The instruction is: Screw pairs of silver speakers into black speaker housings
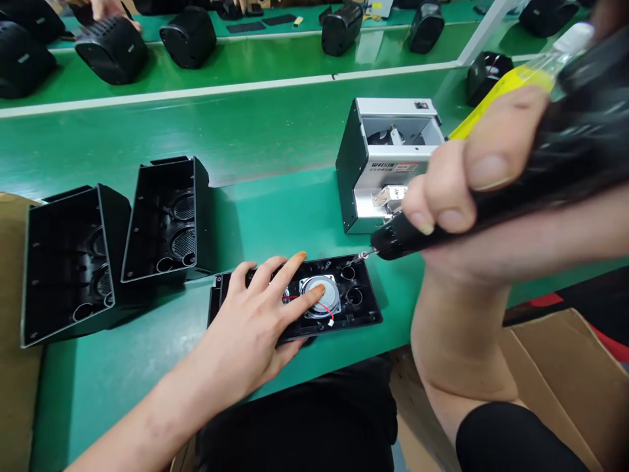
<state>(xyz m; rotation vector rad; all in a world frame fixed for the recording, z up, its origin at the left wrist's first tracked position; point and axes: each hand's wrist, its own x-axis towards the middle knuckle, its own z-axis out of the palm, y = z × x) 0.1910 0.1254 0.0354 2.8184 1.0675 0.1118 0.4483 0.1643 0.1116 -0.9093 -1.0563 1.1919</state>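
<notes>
A black panel point(363, 308) lies on the green table near its front edge, with a round speaker point(327, 298) and a red wire with a white plug on it. My left hand point(268, 308) lies over the panel's left part, fingers spread, one fingertip on the speaker and the thumb at the near edge. My right hand point(472, 170) is wrapped round a black electric screwdriver point(403, 236). The screwdriver's bit points left, its tip at the panel's far right corner, where a small screw seems to sit.
Two open black housings point(162, 216) stand at the left beside a cardboard box point(17, 262). A silver screw feeder point(363, 164) stands beyond the panel. Black speaker units point(189, 36) line the back; another person's hand point(105, 9) shows there.
</notes>
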